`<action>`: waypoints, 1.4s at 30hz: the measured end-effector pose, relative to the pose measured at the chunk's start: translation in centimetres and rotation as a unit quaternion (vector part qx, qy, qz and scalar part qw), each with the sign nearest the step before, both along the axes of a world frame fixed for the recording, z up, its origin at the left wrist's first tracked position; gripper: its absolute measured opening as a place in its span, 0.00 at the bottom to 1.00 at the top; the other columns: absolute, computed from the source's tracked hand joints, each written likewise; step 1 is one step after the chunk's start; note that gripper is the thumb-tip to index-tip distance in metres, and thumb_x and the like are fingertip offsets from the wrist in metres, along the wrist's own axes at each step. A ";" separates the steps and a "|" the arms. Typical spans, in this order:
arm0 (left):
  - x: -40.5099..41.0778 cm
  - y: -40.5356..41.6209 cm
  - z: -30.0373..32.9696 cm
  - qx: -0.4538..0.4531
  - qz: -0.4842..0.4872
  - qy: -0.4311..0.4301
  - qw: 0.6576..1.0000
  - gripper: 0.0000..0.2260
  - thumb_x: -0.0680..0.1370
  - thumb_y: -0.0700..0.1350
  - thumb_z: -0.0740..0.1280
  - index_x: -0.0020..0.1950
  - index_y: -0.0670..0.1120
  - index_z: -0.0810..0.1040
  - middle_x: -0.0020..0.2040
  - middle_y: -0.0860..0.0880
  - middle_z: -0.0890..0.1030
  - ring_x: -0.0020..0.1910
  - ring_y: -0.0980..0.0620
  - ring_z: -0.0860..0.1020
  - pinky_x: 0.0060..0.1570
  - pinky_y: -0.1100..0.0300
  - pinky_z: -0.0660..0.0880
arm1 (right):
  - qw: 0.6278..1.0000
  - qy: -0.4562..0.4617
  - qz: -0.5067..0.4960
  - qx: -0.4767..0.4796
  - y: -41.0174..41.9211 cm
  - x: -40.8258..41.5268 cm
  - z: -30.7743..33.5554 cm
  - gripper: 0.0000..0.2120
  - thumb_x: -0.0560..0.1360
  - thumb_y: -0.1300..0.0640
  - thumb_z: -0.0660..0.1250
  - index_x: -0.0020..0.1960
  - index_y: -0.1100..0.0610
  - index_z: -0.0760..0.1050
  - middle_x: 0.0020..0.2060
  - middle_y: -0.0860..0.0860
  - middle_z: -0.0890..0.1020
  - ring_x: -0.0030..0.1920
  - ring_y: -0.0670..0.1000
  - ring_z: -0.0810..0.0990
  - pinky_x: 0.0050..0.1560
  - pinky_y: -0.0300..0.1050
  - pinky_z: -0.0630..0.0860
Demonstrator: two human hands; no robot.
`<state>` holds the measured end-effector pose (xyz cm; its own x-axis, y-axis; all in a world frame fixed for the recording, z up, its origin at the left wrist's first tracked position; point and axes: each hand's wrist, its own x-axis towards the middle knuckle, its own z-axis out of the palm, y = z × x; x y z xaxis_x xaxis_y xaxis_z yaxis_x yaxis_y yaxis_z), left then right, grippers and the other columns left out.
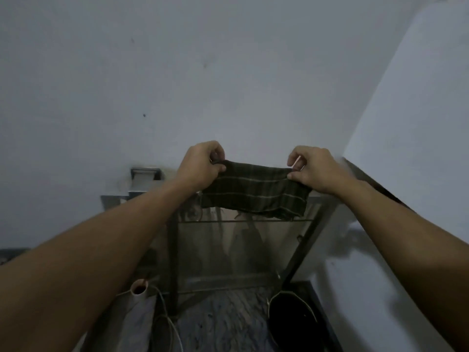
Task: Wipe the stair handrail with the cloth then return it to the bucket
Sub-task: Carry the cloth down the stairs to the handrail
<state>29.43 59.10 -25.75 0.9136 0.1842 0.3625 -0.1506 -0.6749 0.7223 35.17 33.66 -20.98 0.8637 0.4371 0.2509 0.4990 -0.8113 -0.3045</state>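
A dark checked cloth (255,193) with pale stripes hangs stretched between both hands at chest height. My left hand (201,165) pinches its upper left corner and my right hand (313,168) pinches its upper right corner. Below, on the floor at the lower right, stands a dark bucket (291,318) with a thin wire handle. A dark handrail (375,184) slopes down along the right wall, just behind my right wrist.
A metal-framed glass panel (228,250) stands ahead under the cloth. A pinkish pipe end (139,288) and loose cables (167,318) lie at the lower left. Pale walls close in ahead and to the right. The floor is patterned stone.
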 end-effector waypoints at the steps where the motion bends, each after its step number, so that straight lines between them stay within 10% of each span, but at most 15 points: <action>1: 0.0 1.4 -0.2 -0.001 0.023 0.002 1.000 0.08 0.73 0.39 0.71 0.47 0.49 0.76 0.45 0.50 0.79 0.45 0.52 0.78 0.46 0.58 0.77 | 1.000 0.011 0.019 0.004 1.6 1.3 -0.4 0.10 0.68 0.58 0.75 0.46 0.53 0.77 0.37 0.48 0.80 0.41 0.49 0.79 0.39 0.39 0.73; 17: -13.5 19.6 -1.1 0.019 0.396 0.055 0.916 0.04 0.72 0.39 0.73 0.43 0.47 0.81 0.40 0.49 0.81 0.40 0.52 0.80 0.43 0.60 0.78 | 0.914 0.074 0.400 -0.017 31.1 3.9 -2.6 0.07 0.71 0.60 0.73 0.49 0.57 0.84 0.39 0.48 0.82 0.43 0.48 0.81 0.43 0.40 0.75; 42: -52.9 44.5 10.1 -0.019 0.654 0.079 0.752 0.06 0.73 0.40 0.72 0.44 0.51 0.80 0.40 0.54 0.79 0.40 0.58 0.78 0.38 0.67 0.74 | 0.730 0.076 0.674 -0.084 75.4 -31.6 7.3 0.05 0.70 0.59 0.73 0.41 0.49 0.79 0.41 0.50 0.81 0.42 0.49 0.80 0.39 0.40 0.75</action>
<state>-23.51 103.58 -15.67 -0.0264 0.9706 0.2392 0.7140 -0.1492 0.6841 3.57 109.05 -13.72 -0.3671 0.9292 0.0422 0.8497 0.3535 -0.3912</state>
